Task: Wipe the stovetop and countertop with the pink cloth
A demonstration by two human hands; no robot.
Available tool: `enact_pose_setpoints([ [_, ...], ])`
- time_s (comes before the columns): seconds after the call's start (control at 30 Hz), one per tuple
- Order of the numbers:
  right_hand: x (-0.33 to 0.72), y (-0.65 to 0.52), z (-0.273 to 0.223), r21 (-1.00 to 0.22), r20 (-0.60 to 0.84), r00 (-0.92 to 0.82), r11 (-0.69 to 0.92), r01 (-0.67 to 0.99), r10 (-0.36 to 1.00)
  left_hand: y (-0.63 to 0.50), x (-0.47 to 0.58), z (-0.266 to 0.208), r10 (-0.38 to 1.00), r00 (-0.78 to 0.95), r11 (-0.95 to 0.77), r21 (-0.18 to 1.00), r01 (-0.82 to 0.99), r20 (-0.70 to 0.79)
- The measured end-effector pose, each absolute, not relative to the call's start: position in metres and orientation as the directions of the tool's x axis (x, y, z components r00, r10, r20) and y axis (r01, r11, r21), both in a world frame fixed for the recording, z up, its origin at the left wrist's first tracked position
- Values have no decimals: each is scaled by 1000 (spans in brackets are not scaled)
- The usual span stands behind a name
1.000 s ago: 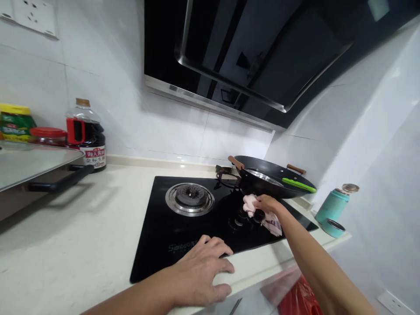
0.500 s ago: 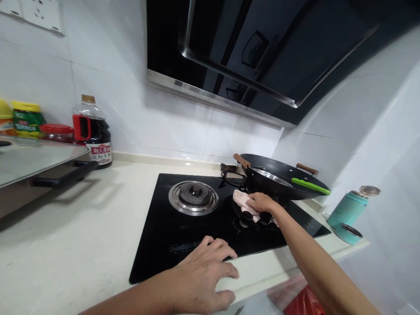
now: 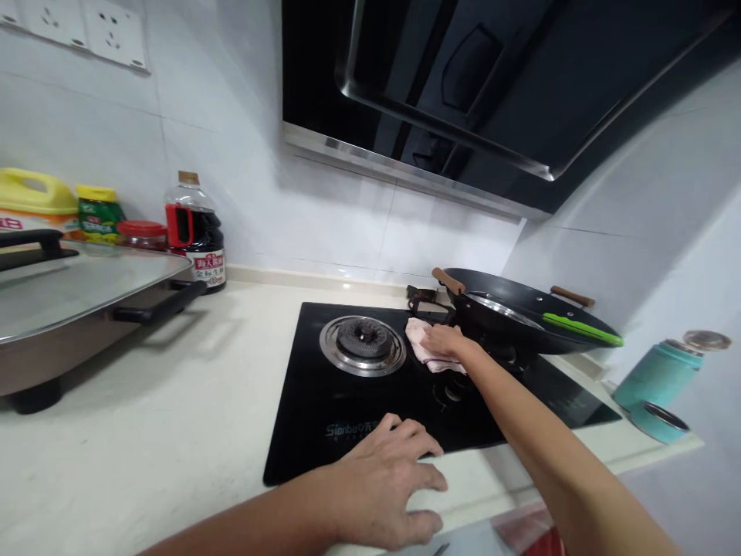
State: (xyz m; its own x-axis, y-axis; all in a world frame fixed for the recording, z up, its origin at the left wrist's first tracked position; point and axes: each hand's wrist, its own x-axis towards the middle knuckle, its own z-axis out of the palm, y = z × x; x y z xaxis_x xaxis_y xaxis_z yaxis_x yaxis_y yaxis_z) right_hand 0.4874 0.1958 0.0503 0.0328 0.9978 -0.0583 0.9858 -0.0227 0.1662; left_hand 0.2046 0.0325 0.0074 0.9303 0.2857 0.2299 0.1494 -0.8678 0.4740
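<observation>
My right hand [image 3: 444, 340] grips a pale pink cloth [image 3: 417, 333] and presses it on the black glass gas stove [image 3: 306, 394], between the left burner [image 3: 364, 340] and the wok [image 3: 498, 313]. Part of the cloth lies under my fingers. My left hand [image 3: 394, 475] is open, its fingers spread over the front edge of the stove and the counter, holding nothing. Control knobs beside the cloth are partly hidden by my right forearm. A black pan support [image 3: 428, 305] sits behind the cloth, by the wok's wooden handle.
A green-handled utensil [image 3: 582, 328] lies in the wok. To the right stand a teal flask [image 3: 660, 374] and its cup [image 3: 658, 423]. An electric pan with a glass lid [image 3: 109, 286] and a soy sauce bottle [image 3: 200, 235] are at the left. The range hood [image 3: 428, 85] hangs above.
My right hand has slid the cloth back and left across the stove, away from the knobs. The view has shifted left. My left hand keeps its place at the stove's front edge.
</observation>
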Motion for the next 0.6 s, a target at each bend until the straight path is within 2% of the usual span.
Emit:
enact_pose_setpoints([
  [0.1,474,177,49,187,-73,-50,63,980,996,30,207,4,316,913,-874,453,174,258],
  [0.2,453,149,49,189,-39,-139,144,971,990,31,211,2,380,838,-879,437,193,393],
  [0.33,422,111,44,184,30,-231,221,958,973,48,212,7,494,587,-865,432,255,642],
  [0.4,408,96,36,164,96,-264,246,955,960,63,209,10,555,433,-831,462,309,710],
  [0.5,390,79,21,82,245,-325,315,946,913,86,202,15,634,271,-765,537,355,724],
  [0.6,374,67,9,-21,335,-367,396,918,868,101,195,17,660,271,-746,573,339,700],
])
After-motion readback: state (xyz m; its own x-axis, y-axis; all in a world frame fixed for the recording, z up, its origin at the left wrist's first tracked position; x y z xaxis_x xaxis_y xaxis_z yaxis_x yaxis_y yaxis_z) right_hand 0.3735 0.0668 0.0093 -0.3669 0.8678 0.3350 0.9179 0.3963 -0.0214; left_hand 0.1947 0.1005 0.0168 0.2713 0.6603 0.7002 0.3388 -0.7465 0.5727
